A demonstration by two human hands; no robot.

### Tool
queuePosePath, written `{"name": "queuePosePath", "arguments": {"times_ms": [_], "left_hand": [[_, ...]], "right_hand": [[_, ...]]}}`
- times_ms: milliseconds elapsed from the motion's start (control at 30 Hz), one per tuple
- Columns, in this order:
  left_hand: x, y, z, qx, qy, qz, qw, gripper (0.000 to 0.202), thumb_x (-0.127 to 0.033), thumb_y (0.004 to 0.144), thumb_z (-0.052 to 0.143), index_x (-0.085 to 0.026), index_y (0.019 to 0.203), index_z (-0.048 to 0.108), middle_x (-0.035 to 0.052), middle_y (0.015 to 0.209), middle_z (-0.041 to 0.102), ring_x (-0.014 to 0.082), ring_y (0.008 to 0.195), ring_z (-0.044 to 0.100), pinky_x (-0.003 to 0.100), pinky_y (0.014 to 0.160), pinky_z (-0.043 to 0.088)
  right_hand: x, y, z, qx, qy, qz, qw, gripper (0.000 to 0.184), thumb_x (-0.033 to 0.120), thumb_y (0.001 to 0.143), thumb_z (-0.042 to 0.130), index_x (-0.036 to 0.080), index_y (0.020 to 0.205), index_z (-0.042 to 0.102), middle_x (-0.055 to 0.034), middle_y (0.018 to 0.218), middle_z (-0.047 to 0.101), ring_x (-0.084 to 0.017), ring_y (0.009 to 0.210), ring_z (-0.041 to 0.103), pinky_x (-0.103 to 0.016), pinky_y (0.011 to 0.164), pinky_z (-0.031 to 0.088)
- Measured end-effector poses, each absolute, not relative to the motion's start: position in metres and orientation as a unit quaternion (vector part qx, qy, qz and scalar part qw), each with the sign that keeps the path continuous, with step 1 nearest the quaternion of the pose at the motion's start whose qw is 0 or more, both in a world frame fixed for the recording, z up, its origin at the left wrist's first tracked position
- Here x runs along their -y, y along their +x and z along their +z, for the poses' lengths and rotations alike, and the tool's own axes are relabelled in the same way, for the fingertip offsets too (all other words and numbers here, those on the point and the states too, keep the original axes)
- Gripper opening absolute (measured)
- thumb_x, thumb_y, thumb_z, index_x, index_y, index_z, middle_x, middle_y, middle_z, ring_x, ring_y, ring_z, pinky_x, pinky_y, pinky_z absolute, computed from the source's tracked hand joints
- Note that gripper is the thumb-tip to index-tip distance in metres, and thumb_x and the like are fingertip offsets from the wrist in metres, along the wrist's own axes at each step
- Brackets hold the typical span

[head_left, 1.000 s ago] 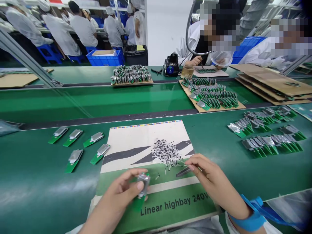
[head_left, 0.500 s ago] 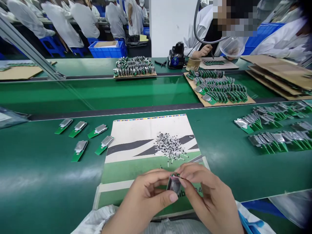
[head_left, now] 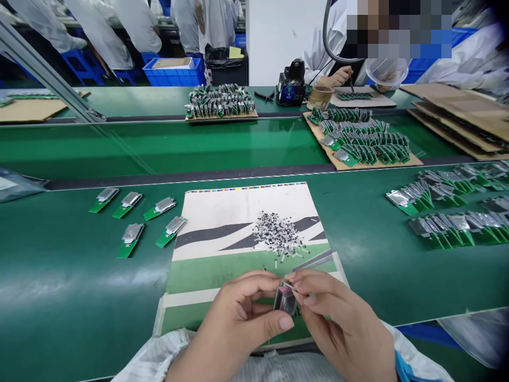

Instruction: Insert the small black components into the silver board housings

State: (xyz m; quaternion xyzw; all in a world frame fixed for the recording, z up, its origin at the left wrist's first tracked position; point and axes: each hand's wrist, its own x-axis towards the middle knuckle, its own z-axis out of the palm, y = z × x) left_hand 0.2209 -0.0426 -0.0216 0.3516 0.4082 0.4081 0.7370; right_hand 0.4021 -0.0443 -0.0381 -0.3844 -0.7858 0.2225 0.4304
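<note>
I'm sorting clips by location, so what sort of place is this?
Probably an electronics assembly workshop: there are rows of green circuit boards, a heap of tiny components and several people in white clothing in the background.

The left hand (head_left: 250,310) and right hand (head_left: 345,313) were close together above the desk's (head_left: 71,307) near edge. Their fingers were bent.

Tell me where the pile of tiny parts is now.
In the head view, the pile of tiny parts lies right of centre on the printed sheet, over its dark stripes, beyond the left hand and right hand.
</note>
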Motion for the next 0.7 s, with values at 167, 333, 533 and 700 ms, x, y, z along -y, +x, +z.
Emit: {"name": "queuePosePath", "arguments": {"times_ms": [167,333,533,700], "left_hand": [[0.043,0.221,-0.022,-0.409,0.352,0.411,0.735,0.028,-0.013,0.063,0.084,-0.029,0.084,0.076,-0.0014,0.093,0.066,0.0117,0.083,0.066,0.016,0.069,0.055],[0.045,0.221,-0.022,-0.407,0.355,0.415,0.732,0.028,-0.012,0.064,0.083,-0.031,0.084,0.077,-0.0018,0.094,0.066,0.0114,0.083,0.065,0.016,0.07,0.055],[0.046,0.221,-0.023,-0.386,0.364,0.414,0.74,0.027,-0.013,0.071,0.079,-0.035,0.086,0.077,-0.0033,0.097,0.063,0.0085,0.081,0.065,0.014,0.071,0.054],[0.046,0.22,-0.024,-0.39,0.379,0.417,0.728,0.024,-0.015,0.074,0.077,-0.034,0.088,0.077,-0.0022,0.097,0.061,0.009,0.08,0.064,0.016,0.071,0.055]], "right_hand": [[0.044,0.395,-0.031,0.787,-0.374,0.2,0.449,0.025,0.004,0.085,0.052,0.024,0.098,0.049,-0.0033,0.091,0.066,-0.018,0.098,0.068,-0.024,0.077,0.061],[0.045,0.393,-0.03,0.773,-0.399,0.196,0.454,0.02,0.005,0.087,0.05,0.024,0.094,0.048,-0.0037,0.091,0.067,-0.019,0.1,0.068,-0.026,0.079,0.061],[0.04,0.396,-0.026,0.792,-0.361,0.19,0.454,0.024,0.001,0.083,0.052,0.022,0.094,0.049,-0.0037,0.088,0.067,-0.018,0.099,0.069,-0.023,0.079,0.06],[0.036,0.386,-0.018,0.738,-0.375,0.235,0.509,0.03,-0.005,0.08,0.05,0.023,0.093,0.048,0.0,0.081,0.065,-0.014,0.094,0.07,-0.019,0.078,0.059]]}}
